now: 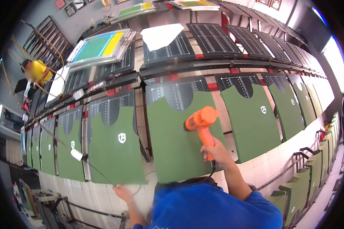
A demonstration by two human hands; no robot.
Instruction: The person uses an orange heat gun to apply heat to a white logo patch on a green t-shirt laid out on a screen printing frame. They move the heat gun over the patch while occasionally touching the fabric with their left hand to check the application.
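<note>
My right hand [220,153] is closed round the handle of an orange hair dryer [202,119], held over a green shirt panel [172,152] on a dark, ruled printing board [176,86]. The dryer hides part of that panel; its cord [210,175] drops from the handle toward my waist. At the lower left, my left hand [123,193] is closed on a thin dark power cord [101,171]. This cord slants up to the left, with a white connector [77,154] partway along it. Beside it lies another green panel [116,152] with a white shield print [122,137].
More green panels [252,122] lie on boards along the row to both sides. Behind stands a second row of dark boards [210,40], with stacked printing screens [99,45]. Green panels hang on a rack [298,183] at right. A person in yellow [42,70] is far left.
</note>
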